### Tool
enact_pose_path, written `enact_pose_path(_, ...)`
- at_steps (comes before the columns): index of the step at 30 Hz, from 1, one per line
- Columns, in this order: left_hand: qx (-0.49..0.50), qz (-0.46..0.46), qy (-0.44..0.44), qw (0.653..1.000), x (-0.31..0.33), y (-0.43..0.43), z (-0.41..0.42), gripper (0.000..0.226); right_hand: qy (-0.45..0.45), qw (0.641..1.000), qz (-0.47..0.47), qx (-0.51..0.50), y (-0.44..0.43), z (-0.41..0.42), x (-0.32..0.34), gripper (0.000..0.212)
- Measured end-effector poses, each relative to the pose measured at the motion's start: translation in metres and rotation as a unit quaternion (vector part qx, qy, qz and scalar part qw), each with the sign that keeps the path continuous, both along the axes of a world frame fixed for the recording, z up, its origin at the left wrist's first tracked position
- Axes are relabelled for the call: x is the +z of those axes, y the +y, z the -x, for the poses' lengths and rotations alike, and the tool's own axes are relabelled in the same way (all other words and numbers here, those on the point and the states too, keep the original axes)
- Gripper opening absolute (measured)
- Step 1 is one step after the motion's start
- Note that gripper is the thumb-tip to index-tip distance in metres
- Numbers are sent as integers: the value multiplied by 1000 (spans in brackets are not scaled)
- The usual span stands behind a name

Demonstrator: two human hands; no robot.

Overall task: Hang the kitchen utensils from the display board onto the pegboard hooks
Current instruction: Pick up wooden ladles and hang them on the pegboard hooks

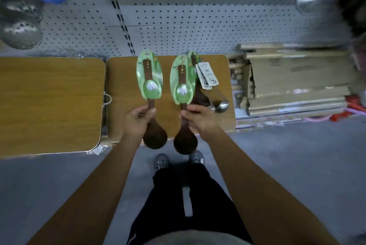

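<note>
You have three dark wooden spoons on green cards: the left-hand spoon (155, 135), the right-hand spoon (184, 141), and a third spoon (199, 94) on the tabletop (122, 86). You have two small metal ladles (222, 106) with white tags (206, 75). There are two wooden tabletops in all, one steel ladle (306, 0) on the pegboard (198, 26), and two grey shoes (160, 161).

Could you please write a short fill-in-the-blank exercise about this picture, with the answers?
1. The left hand grips a dark wooden spoon by its ___.
2. The right hand grips a second spoon with a ___ card label.
3. Behind the wooden board, the wall is a ___ full of small holes.
Answers: handle, green, pegboard.
</note>
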State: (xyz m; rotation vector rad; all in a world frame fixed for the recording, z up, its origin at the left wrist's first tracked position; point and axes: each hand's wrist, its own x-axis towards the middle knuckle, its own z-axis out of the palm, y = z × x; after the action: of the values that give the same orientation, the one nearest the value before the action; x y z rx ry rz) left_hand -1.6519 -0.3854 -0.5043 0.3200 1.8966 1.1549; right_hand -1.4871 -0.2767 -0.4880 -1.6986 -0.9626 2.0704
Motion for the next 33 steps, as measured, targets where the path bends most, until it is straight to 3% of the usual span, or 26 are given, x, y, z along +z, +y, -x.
enact_pose_path(3,-64,-26,-17,997,33,13,-39,25,4,998,-16,-54,-8,-52,31,16)
enact_pose_path(12,-196,-37,-60,978,47,10,-156,37,-15,985,-53,-163,-35,-192,68,26)
enact_pose_path(15,-205,-35,-73,975,55,8,-194,41,-11,979,-79,-187,-41,-240,83,19)
enact_pose_path(19,-225,-73,-60,970,82,13,-261,19,17,972,-102,-213,-55,-314,101,16)
enact_pose_path(25,-243,-130,-52,960,116,14,-373,17,13,961,-123,-246,-77,-436,126,21)
enact_pose_path(33,-226,-141,-35,963,133,21,-445,31,20,959,-153,-240,-61,-509,153,14)
